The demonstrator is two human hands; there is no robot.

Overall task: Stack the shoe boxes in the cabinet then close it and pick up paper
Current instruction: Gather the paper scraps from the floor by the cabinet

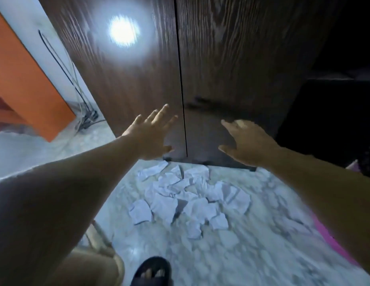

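Note:
A dark wood cabinet stands in front of me with both doors shut, a thin seam between them. My left hand is spread flat near the bottom of the left door, holding nothing. My right hand is spread near the bottom of the right door, also holding nothing. On the pale floor below lies a pile of torn white paper pieces, right in front of the cabinet. No shoe boxes are in view.
An orange panel leans at the left by a white wall, with black cables running to the floor. My sandalled foot is at the bottom. A pink thing lies at the right. A lamp's glare reflects on the left door.

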